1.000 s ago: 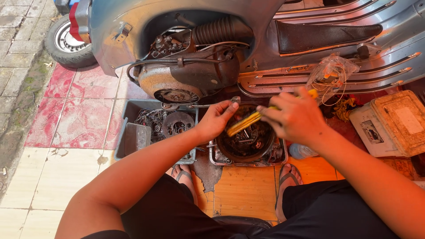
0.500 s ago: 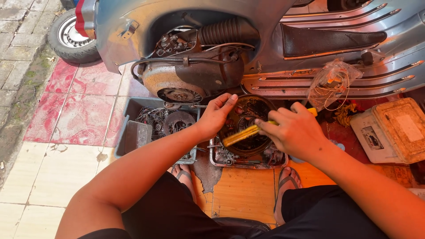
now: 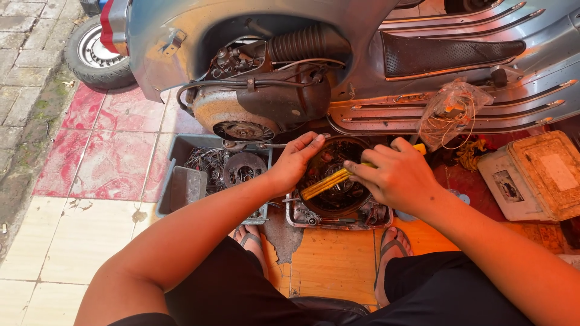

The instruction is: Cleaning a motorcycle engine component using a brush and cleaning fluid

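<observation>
My left hand (image 3: pixel 297 162) grips the rim of a round black metal engine part (image 3: pixel 338 181) that rests in a shallow metal tray (image 3: pixel 338 220) on the floor. My right hand (image 3: pixel 396 176) holds a yellow-handled tool (image 3: pixel 326 184) across the top of that round part; its working end is hidden under my fingers. Both hands sit just below the exposed engine (image 3: pixel 254 102) of a light blue scooter (image 3: pixel 423 54) lying on its side.
A grey plastic bin (image 3: pixel 181 187) with metal parts stands left of the tray. A clear plastic bag of wires (image 3: pixel 453 111) lies on the scooter's floorboard. A dirty white box (image 3: pixel 538 175) sits at the right. The rear wheel (image 3: pixel 96 51) is at top left. My sandalled feet (image 3: pixel 393 253) flank a wooden board.
The view has shifted slightly. My right hand has moved left and down over the round part, bringing the yellow tool flatter across it. My left hand stays on the rim.
</observation>
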